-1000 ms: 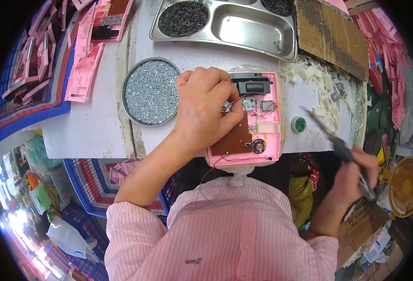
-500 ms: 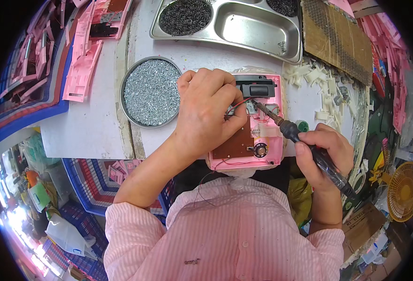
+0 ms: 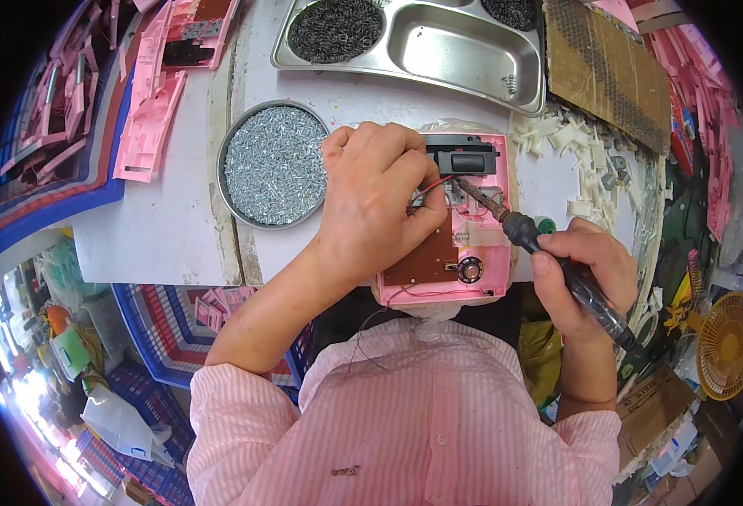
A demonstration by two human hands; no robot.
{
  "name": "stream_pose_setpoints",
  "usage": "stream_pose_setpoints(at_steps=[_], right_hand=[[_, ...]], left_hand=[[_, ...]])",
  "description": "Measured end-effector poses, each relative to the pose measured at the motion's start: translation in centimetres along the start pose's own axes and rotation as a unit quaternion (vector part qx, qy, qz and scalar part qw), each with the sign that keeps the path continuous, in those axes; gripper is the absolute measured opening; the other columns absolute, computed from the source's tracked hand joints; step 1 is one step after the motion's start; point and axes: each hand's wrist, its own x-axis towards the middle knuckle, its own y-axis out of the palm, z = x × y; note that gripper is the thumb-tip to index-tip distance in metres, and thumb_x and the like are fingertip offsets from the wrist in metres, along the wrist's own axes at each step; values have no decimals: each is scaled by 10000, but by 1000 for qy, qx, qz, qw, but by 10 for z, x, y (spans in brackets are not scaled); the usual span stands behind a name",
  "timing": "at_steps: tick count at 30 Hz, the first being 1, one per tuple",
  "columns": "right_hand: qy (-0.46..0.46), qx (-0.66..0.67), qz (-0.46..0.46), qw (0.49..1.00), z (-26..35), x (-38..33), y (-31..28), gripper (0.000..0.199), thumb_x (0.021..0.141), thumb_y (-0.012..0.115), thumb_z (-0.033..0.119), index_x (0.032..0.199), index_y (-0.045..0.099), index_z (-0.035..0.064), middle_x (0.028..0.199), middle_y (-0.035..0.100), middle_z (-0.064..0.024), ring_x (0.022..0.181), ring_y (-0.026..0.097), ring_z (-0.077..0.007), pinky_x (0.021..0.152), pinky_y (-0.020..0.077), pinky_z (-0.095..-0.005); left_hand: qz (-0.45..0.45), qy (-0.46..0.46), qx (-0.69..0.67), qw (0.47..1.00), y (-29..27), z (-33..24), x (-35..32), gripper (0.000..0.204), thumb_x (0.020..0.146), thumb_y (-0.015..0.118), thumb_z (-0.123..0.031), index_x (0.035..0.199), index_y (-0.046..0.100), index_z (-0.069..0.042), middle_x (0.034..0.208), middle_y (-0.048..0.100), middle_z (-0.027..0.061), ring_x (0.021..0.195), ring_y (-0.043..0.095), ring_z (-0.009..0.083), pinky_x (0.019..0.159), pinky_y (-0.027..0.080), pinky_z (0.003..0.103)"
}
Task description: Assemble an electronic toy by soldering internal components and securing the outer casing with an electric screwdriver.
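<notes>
A pink plastic housing (image 3: 483, 271) with a brown circuit board (image 3: 426, 260) and a black part lies on the white table at its near edge. My left hand (image 3: 380, 198) presses down on the housing and pinches a thin red wire (image 3: 433, 184) at the board. My right hand (image 3: 576, 274) grips a black-handled soldering iron (image 3: 540, 244), its tip resting on the housing's middle, right beside my left fingertips.
A round tin of silver screws (image 3: 274, 164) sits left of the housing. A steel compartment tray (image 3: 447, 51) with dark springs stands at the back, cardboard (image 3: 608, 72) beside it. White plastic bits (image 3: 595, 160) lie at right, pink housings (image 3: 148, 110) at left. A blue crate (image 3: 177, 325) is below.
My right hand has carried the soldering iron from far right in to the housing, and its tip now rests by my left fingers. My left hand stayed on the housing.
</notes>
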Motion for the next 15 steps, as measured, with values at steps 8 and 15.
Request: stream_pose_setpoints(at_steps=[8, 15], right_hand=[[3, 6, 0, 1000, 0, 0, -2, 199, 766, 783, -20, 926, 668, 11, 663, 645, -70, 486, 520, -155, 454, 371, -277], [13, 7, -4, 1000, 1, 1, -3, 196, 773, 785, -9, 924, 663, 16, 667, 650, -78, 491, 524, -158, 461, 377, -283]], left_hand=[[-15, 1, -14, 1000, 4, 1, 0, 160, 675, 751, -110, 757, 614, -123, 917, 594, 27, 859, 559, 241, 822, 342, 418], [-16, 0, -11, 1000, 5, 1, 0, 158, 675, 751, -111, 756, 615, -121, 914, 594, 24, 857, 561, 237, 820, 349, 413]])
